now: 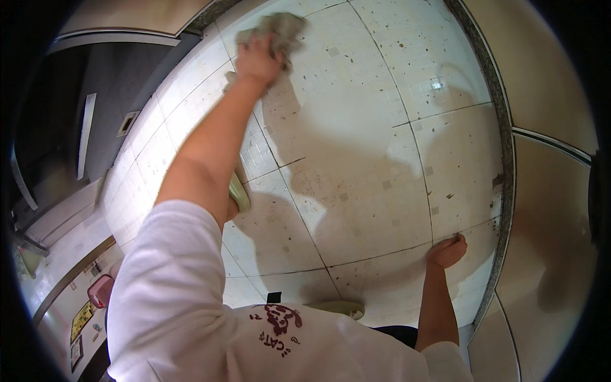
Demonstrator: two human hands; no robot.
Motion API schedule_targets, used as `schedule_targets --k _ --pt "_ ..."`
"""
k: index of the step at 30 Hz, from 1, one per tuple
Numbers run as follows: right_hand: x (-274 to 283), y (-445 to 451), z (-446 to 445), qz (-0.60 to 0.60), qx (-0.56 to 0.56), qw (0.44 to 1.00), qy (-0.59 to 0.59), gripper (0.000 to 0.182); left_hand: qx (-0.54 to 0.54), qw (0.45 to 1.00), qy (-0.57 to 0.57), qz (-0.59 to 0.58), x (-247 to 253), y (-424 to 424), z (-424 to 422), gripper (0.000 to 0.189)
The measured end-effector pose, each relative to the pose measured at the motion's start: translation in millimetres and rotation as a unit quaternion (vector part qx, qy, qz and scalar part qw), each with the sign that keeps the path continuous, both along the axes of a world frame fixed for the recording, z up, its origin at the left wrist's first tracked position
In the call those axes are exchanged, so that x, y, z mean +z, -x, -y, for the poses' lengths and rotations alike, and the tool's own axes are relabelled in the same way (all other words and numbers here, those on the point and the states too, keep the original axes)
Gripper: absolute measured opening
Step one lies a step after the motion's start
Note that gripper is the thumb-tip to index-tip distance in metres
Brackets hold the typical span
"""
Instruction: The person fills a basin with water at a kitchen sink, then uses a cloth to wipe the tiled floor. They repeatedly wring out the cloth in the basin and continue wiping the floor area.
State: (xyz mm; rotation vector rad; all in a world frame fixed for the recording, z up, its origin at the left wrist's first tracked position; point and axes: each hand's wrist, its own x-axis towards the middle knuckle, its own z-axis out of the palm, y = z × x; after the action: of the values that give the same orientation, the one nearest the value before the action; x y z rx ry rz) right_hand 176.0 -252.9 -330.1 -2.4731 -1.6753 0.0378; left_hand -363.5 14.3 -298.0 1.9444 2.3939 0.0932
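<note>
At the upper left of the head view, my left hand (260, 62) is stretched far out over the floor and grips a crumpled grey-brown cloth (286, 31), blurred by motion. Under and around it lies the pale tiled floor (343, 210), dotted with dark specks and brownish stains. My right hand (447, 250) is at the lower right, low over or on the tiles, with its fingers curled in. No object shows in it.
Cabinet doors (549, 200) with a dark stone base edge run along the right. At the left stands a dark appliance or cabinet front (110, 100) with pale handles. Green slippers (239, 193) are on the floor near my body. A pink bin (100, 290) stands at the lower left.
</note>
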Motion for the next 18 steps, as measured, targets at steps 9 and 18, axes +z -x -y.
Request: schedule_targets --k 9,18 --pt "7 -1 2 0.006 -0.038 0.999 0.015 0.026 -0.065 0.99 0.1 -0.081 22 -21 51 0.054" --pt "6 -1 2 -0.008 -0.025 1.0 -0.015 0.024 -0.047 0.993 0.096 -0.043 27 -13 56 0.052"
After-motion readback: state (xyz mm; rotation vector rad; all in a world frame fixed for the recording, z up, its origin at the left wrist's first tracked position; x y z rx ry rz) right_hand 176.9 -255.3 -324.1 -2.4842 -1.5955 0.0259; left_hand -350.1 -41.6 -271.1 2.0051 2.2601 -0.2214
